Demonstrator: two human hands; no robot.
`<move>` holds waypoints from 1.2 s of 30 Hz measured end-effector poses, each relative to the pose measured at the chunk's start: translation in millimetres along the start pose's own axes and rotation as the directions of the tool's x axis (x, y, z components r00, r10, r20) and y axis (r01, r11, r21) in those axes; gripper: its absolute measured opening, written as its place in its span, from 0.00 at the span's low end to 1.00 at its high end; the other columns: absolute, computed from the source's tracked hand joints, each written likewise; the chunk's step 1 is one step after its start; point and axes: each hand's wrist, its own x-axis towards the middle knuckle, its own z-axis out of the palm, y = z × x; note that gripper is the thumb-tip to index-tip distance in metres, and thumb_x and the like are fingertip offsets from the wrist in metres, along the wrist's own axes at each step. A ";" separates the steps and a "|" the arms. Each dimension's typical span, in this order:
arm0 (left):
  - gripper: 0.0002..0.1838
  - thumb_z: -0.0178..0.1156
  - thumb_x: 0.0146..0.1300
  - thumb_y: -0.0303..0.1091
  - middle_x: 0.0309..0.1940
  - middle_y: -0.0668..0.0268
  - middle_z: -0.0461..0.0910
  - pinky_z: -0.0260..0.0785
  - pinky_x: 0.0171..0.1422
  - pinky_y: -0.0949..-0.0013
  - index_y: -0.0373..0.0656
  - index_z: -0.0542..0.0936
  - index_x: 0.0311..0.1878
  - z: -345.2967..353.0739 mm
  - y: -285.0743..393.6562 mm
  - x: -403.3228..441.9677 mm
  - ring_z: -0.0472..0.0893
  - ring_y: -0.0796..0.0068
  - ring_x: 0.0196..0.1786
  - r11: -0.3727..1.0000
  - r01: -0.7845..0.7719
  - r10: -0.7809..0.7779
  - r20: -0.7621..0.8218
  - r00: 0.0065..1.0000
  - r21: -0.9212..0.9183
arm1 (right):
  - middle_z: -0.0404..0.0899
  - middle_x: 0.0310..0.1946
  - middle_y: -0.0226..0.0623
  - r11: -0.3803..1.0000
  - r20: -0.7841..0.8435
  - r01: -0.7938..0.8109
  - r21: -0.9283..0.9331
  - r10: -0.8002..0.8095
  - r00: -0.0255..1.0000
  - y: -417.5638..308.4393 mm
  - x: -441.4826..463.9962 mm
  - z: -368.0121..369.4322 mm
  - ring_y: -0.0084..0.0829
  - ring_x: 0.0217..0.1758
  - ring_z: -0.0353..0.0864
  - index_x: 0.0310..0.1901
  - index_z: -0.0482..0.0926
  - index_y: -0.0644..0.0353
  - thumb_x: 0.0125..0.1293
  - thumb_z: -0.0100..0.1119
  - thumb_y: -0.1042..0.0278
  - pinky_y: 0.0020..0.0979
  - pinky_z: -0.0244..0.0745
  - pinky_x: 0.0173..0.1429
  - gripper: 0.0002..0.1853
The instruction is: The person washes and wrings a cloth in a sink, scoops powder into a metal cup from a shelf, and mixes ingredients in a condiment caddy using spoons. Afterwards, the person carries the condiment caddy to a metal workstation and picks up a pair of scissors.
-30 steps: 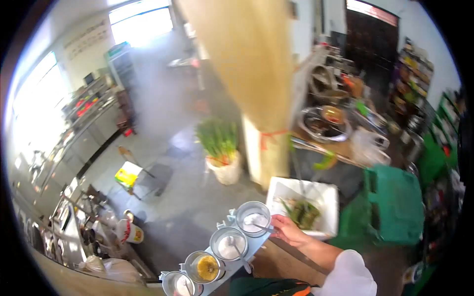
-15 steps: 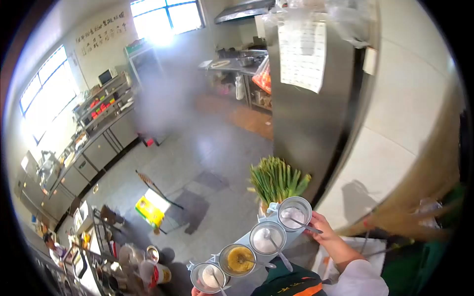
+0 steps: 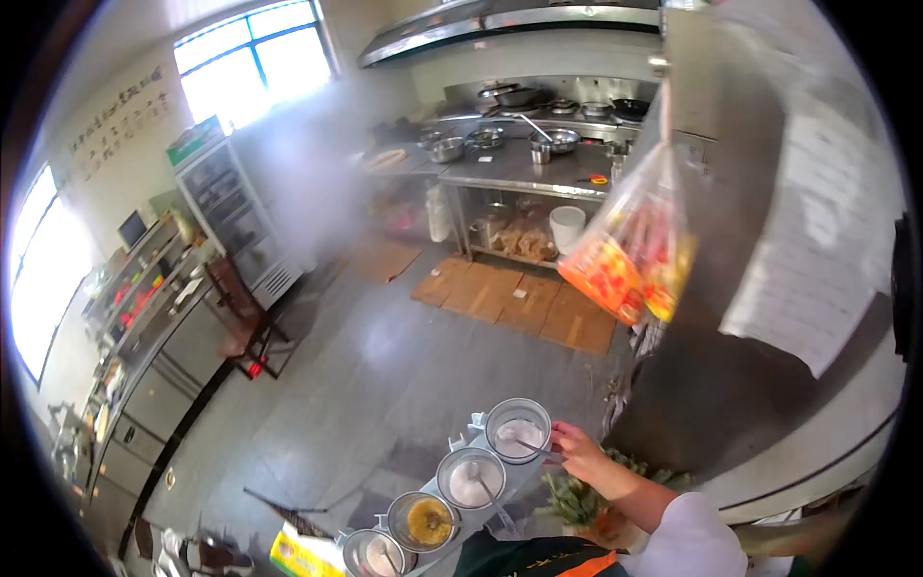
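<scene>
A light blue rack (image 3: 452, 524) crosses the bottom of the view at a slant. Four round containers sit in it, each with a spoon: white powder in the far one (image 3: 519, 430) and the second (image 3: 471, 478), something yellow in the third (image 3: 423, 521), pale powder in the nearest (image 3: 380, 556). My right hand (image 3: 577, 454) grips the rack's far end beside the first container, its fingers closed. My left hand is out of sight near the rack's lower left end.
A steel counter (image 3: 529, 173) with pots stands ahead, flat cardboard (image 3: 519, 300) on the floor before it. Bags (image 3: 630, 250) hang beside a tall steel cabinet (image 3: 731, 221) at right. Green onions (image 3: 577, 500) stand below my right arm. A wooden chair (image 3: 236, 313) and yellow box (image 3: 303, 556) are at left.
The view has swung from the pillar and cluttered table past the steel cabinet to the cooking counter. The rack is still held. My left fingers, glimpsed at its lower end earlier, are now hidden.
</scene>
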 end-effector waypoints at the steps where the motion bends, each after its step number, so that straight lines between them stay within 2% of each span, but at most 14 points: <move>1: 0.09 0.50 0.50 0.21 0.31 0.63 0.72 0.67 0.36 0.73 0.41 0.69 0.36 -7.8 3.7 51.3 0.72 0.71 0.33 0.999 0.013 -0.019 0.180 0.983 0.033 | 0.69 0.31 0.28 0.995 0.053 0.050 0.083 -0.054 0.997 -9.9 22.5 6.0 0.22 0.33 0.71 0.39 0.68 0.56 0.59 0.48 0.64 0.27 0.69 0.35 0.09; 4: 0.10 0.50 0.50 0.21 0.35 0.60 0.72 0.67 0.43 0.69 0.38 0.69 0.38 24.1 23.6 195.5 0.72 0.69 0.39 0.960 0.059 -0.131 0.252 0.959 0.275 | 0.70 0.32 0.29 0.988 -0.076 0.117 0.097 -0.110 0.991 -27.6 97.4 12.5 0.22 0.33 0.71 0.39 0.68 0.56 0.59 0.48 0.64 0.28 0.69 0.34 0.09; 6: 0.09 0.50 0.51 0.22 0.36 0.59 0.72 0.65 0.46 0.65 0.37 0.69 0.37 116.4 59.7 221.0 0.71 0.69 0.41 0.977 0.042 -0.094 0.249 0.964 0.207 | 0.70 0.33 0.30 0.977 -0.202 0.147 0.155 -0.114 0.973 -33.7 141.4 9.2 0.23 0.34 0.71 0.40 0.68 0.56 0.59 0.47 0.64 0.30 0.69 0.34 0.09; 9: 0.09 0.49 0.53 0.23 0.37 0.59 0.72 0.63 0.49 0.64 0.36 0.69 0.39 201.5 84.5 304.5 0.71 0.69 0.40 0.966 0.068 -0.197 0.540 0.818 0.249 | 0.71 0.33 0.30 0.956 -0.420 0.227 0.183 -0.133 0.898 -66.7 188.3 5.2 0.25 0.34 0.71 0.41 0.68 0.54 0.58 0.48 0.64 0.32 0.69 0.34 0.10; 13: 0.16 0.50 0.52 0.27 0.40 0.65 0.72 0.60 0.49 0.69 0.40 0.68 0.47 333.5 114.1 391.4 0.69 0.74 0.44 0.880 0.066 -0.377 0.605 0.701 0.471 | 0.70 0.34 0.30 0.924 -0.519 0.345 0.163 -0.217 0.827 -127.8 249.5 7.8 0.25 0.36 0.70 0.42 0.66 0.55 0.58 0.48 0.63 0.31 0.68 0.34 0.11; 16: 0.19 0.50 0.52 0.27 0.44 0.64 0.71 0.60 0.50 0.66 0.40 0.66 0.50 409.3 93.6 489.8 0.70 0.71 0.45 0.871 0.023 -0.421 0.720 0.552 0.491 | 0.70 0.36 0.31 0.884 -0.573 0.442 0.149 -0.287 0.768 -151.8 326.4 -14.8 0.26 0.37 0.70 0.44 0.65 0.55 0.59 0.48 0.63 0.31 0.68 0.34 0.12; 20: 0.20 0.53 0.52 0.30 0.44 0.62 0.71 0.61 0.50 0.65 0.40 0.66 0.50 515.9 72.7 563.4 0.70 0.67 0.45 0.885 0.030 -0.401 0.726 0.558 0.465 | 0.69 0.37 0.32 0.915 -0.538 0.380 0.136 -0.254 0.804 -227.7 439.2 -55.3 0.26 0.37 0.70 0.44 0.64 0.55 0.59 0.47 0.62 0.31 0.68 0.34 0.13; 22: 0.20 0.49 0.52 0.22 0.48 0.61 0.68 0.67 0.47 0.61 0.37 0.65 0.51 565.7 76.9 598.6 0.71 0.66 0.47 0.897 0.094 -0.396 0.693 0.602 0.432 | 0.69 0.37 0.31 0.920 -0.560 0.371 0.127 -0.242 0.792 -248.9 499.6 -67.0 0.25 0.37 0.70 0.43 0.65 0.56 0.59 0.47 0.61 0.30 0.68 0.34 0.13; 23: 0.18 0.49 0.53 0.23 0.46 0.61 0.70 0.68 0.46 0.59 0.38 0.66 0.50 591.7 81.9 613.8 0.71 0.67 0.46 0.889 0.049 -0.387 0.688 0.614 0.456 | 0.69 0.36 0.30 0.927 -0.529 0.362 0.092 -0.263 0.807 -262.7 527.1 -75.1 0.25 0.36 0.70 0.42 0.65 0.56 0.59 0.46 0.62 0.29 0.68 0.33 0.12; 27: 0.16 0.50 0.54 0.24 0.40 0.63 0.73 0.70 0.43 0.61 0.39 0.67 0.48 679.8 83.3 702.6 0.74 0.68 0.42 0.909 0.106 -0.383 0.705 0.597 0.404 | 0.69 0.31 0.29 0.946 -0.585 0.307 0.106 -0.191 0.788 -334.8 618.2 -61.7 0.22 0.32 0.70 0.40 0.67 0.57 0.60 0.46 0.64 0.28 0.71 0.33 0.09; 30: 0.15 0.50 0.54 0.24 0.41 0.62 0.73 0.71 0.43 0.62 0.38 0.67 0.48 771.1 76.7 759.6 0.74 0.69 0.42 0.879 0.098 -0.419 0.659 0.624 0.467 | 0.70 0.30 0.29 0.961 -0.593 0.273 0.049 -0.192 0.782 -358.1 709.5 -104.5 0.21 0.31 0.70 0.39 0.68 0.58 0.60 0.47 0.64 0.27 0.73 0.32 0.09; 32: 0.17 0.53 0.52 0.24 0.40 0.64 0.73 0.69 0.42 0.70 0.36 0.68 0.47 839.5 73.7 794.6 0.74 0.72 0.43 0.801 0.009 -0.473 0.625 0.621 0.598 | 0.70 0.29 0.29 0.964 -0.641 0.265 0.030 -0.184 0.745 -381.7 764.0 -120.9 0.20 0.30 0.70 0.39 0.70 0.58 0.60 0.46 0.64 0.25 0.72 0.30 0.09; 34: 0.13 0.51 0.53 0.24 0.38 0.64 0.74 0.70 0.38 0.71 0.36 0.70 0.44 894.0 63.8 827.7 0.74 0.73 0.40 0.787 0.010 -0.494 0.621 0.609 0.616 | 0.73 0.35 0.31 0.968 -0.663 0.241 -0.064 -0.222 0.715 -393.5 805.2 -143.5 0.24 0.35 0.72 0.46 0.69 0.56 0.60 0.48 0.62 0.30 0.73 0.37 0.14; 36: 0.12 0.50 0.54 0.23 0.38 0.64 0.74 0.70 0.39 0.72 0.36 0.71 0.43 955.7 41.7 878.9 0.75 0.74 0.38 0.783 -0.028 -0.491 0.645 0.585 0.621 | 0.73 0.32 0.31 0.960 -0.707 0.280 -0.029 -0.217 0.673 -411.5 849.7 -156.4 0.24 0.31 0.73 0.45 0.70 0.56 0.60 0.47 0.61 0.28 0.73 0.34 0.13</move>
